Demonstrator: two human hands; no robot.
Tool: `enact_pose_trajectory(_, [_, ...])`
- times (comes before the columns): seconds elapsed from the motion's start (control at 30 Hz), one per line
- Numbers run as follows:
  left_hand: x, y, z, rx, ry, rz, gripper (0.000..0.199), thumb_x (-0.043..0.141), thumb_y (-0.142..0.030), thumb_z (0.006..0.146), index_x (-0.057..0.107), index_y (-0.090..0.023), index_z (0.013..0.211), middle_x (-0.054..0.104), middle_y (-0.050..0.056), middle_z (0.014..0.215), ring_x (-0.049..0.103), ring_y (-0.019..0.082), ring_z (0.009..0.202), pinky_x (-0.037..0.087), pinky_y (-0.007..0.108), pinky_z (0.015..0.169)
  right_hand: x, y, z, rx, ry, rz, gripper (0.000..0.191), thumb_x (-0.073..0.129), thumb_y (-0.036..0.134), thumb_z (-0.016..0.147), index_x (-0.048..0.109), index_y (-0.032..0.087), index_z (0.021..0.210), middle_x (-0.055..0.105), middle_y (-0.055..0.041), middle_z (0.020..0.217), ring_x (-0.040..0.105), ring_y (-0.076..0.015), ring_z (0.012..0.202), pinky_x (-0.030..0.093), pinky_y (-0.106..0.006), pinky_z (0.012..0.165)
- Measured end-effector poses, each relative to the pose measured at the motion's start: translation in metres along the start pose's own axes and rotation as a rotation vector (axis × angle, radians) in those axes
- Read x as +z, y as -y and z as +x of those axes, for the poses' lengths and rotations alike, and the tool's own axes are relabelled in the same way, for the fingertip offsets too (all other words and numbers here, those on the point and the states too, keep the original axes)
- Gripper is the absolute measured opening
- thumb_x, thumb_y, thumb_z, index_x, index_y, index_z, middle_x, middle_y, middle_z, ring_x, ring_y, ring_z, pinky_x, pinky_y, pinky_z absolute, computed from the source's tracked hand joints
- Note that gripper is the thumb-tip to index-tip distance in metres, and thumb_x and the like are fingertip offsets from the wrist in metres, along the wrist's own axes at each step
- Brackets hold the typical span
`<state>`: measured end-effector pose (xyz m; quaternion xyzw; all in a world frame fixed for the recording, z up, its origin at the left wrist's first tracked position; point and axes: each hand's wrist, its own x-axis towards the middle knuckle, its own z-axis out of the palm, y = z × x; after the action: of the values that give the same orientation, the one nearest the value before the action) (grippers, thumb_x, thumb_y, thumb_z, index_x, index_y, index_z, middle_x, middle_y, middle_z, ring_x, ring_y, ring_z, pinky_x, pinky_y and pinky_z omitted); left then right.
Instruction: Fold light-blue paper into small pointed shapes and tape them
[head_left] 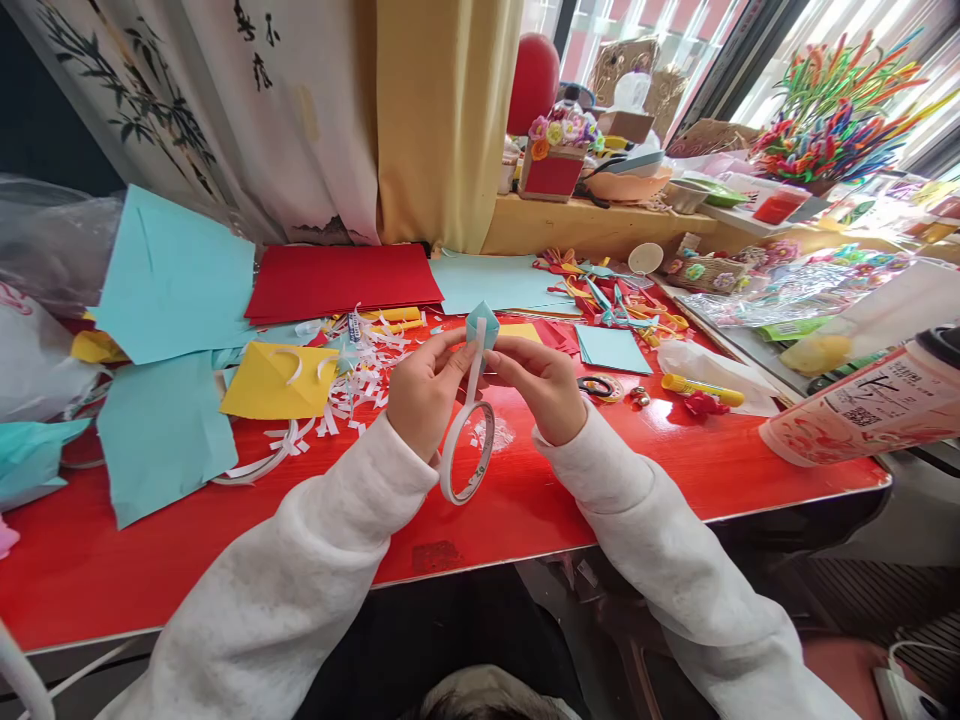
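Note:
Over the red table, both my hands meet at a small folded piece of light blue paper (480,318). My left hand (429,388) pinches its left side between thumb and fingers. From the right, my right hand (541,378) is closed on the paper's lower right edge. A strip of white tape runs down the front of the folded paper. That strip leads to a roll of white tape (447,468), which hangs below my hands beside my left wrist. The fingers behind the paper are partly hidden.
Shredded white paper strips (367,370) and a yellow paper piece (274,382) lie left. Behind are red sheets (345,282) and blue sheets (495,282). Toward the right lie a stack of blue squares (613,349), a yellow tube (701,389) and a tilted-looking cup (862,405).

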<state>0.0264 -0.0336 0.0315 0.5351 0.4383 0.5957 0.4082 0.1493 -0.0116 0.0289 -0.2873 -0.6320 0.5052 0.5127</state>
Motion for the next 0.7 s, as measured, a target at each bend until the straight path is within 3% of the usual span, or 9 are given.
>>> enact_pose_trajectory(0.33, [0.002, 0.004, -0.002, -0.026, -0.004, 0.024, 0.025, 0.049, -0.038, 0.075, 0.047, -0.022, 0.094, 0.055, -0.002, 0.057, 0.055, 0.011, 0.046, 0.046, 0.021, 0.041, -0.001, -0.003, 0.002, 0.013, -0.049, -0.066, 0.025, 0.056, 0.032, 0.069, 0.060, 0.014, 0.085, 0.061, -0.0022, 0.074, 0.058, -0.0119, 0.067, 0.052, -0.029, 0.065])
enact_pose_trajectory(0.57, [0.003, 0.013, -0.003, -0.111, -0.017, 0.100, 0.030, 0.037, -0.046, 0.078, 0.050, -0.019, 0.083, 0.051, 0.003, 0.076, 0.057, 0.013, 0.064, 0.044, 0.018, 0.037, -0.007, -0.004, 0.006, 0.011, -0.137, -0.047, 0.019, 0.057, 0.029, 0.068, 0.061, 0.014, 0.080, 0.061, -0.0016, 0.070, 0.058, -0.0124, 0.066, 0.052, -0.030, 0.065])
enact_pose_trajectory(0.7, [0.002, 0.019, 0.000, -0.045, 0.006, 0.236, 0.032, 0.036, -0.044, 0.079, 0.055, -0.018, 0.084, 0.053, 0.007, 0.090, 0.054, 0.016, 0.079, 0.046, 0.021, 0.047, -0.011, -0.005, 0.009, 0.040, -0.157, -0.025, 0.019, 0.057, 0.028, 0.067, 0.060, 0.014, 0.079, 0.060, -0.0010, 0.068, 0.058, -0.0121, 0.064, 0.052, -0.030, 0.063])
